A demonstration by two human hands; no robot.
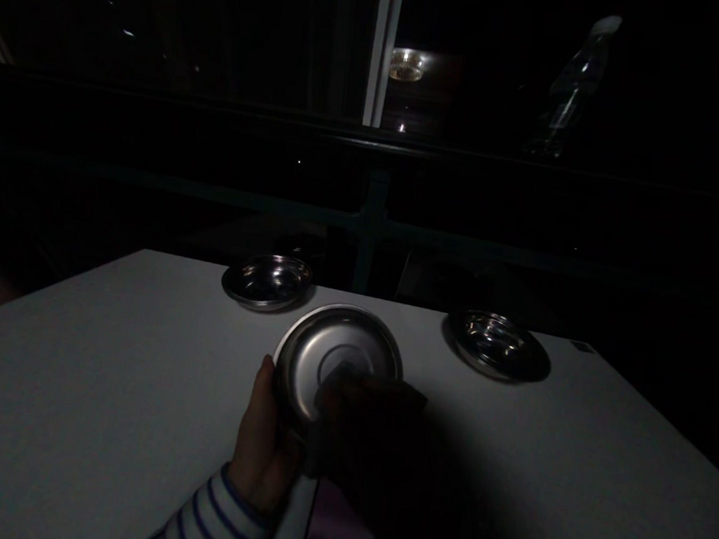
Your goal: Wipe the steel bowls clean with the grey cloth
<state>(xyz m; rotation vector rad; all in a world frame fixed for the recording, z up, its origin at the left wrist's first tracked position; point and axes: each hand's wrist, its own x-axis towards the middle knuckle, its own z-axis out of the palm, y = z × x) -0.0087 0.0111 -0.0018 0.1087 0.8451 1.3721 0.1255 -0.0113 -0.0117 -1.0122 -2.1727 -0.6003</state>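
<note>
In dim light, my left hand (262, 441) grips the left rim of a steel bowl (327, 346), tilted so its underside faces me. A dark shape, likely a cloth (368, 425), presses against the bowl's lower right. My right hand is lost in that dark patch and I cannot make out its fingers. A striped sleeve (211, 525) covers my left wrist.
Two more steel bowls rest upright on the white table (73, 379): one at the far left (267, 281), one at the far right (496, 344). Behind the table runs a dark railing (370, 212). A plastic bottle (573, 87) stands in the dark background.
</note>
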